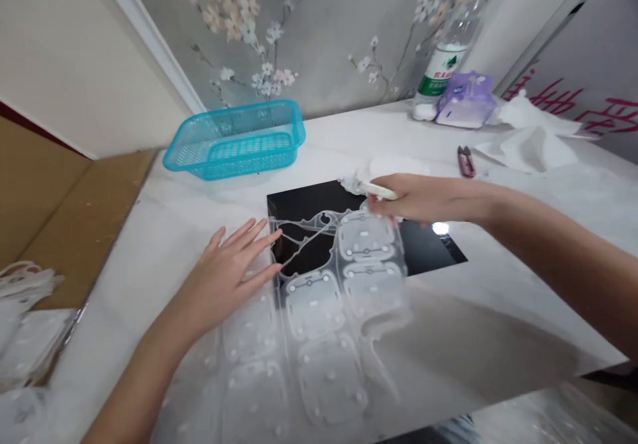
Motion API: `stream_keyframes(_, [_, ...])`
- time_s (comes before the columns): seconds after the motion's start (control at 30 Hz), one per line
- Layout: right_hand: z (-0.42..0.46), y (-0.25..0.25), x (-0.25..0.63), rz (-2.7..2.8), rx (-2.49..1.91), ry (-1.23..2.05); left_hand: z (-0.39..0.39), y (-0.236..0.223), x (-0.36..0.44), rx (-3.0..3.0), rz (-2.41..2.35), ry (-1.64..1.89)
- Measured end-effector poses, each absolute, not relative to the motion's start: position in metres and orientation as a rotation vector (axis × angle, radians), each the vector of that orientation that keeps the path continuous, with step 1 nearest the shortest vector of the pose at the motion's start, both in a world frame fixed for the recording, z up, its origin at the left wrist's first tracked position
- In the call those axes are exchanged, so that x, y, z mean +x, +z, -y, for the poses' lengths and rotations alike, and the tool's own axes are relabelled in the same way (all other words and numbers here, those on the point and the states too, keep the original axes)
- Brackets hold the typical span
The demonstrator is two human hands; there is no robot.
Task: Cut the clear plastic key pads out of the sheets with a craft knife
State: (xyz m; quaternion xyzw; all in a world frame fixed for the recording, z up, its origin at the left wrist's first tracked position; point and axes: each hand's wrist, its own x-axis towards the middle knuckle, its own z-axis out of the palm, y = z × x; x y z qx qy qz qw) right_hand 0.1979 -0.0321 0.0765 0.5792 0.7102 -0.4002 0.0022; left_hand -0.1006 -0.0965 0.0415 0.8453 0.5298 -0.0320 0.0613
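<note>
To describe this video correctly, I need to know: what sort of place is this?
Probably a small workshop: moulded clear plastic sheets, red-handled thread snips and a blue plastic basket show it.

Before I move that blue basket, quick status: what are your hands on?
Right hand gripping a white stick at the clear plastic sheet's edge, over the black board. Left hand spread against the sheet. Basket sits apart, beyond the board.

Probably a small home workshop, view's warped: floral wallpaper [319, 32], white worktable [473, 324], moulded clear plastic sheets [314, 304].
</note>
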Motion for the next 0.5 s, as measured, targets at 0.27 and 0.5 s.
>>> stream_keyframes(0.27, [0.027, 0.076, 0.268, -2.195, 2.095, -0.81, 0.1, 0.025, -0.086, 2.573, -1.699, 0.052])
stream_keyframes(0.5, [0.039, 0.089, 0.272, -2.081, 2.755, -0.429, 0.104, 0.009, -0.071, 2.662, -1.395, 0.058])
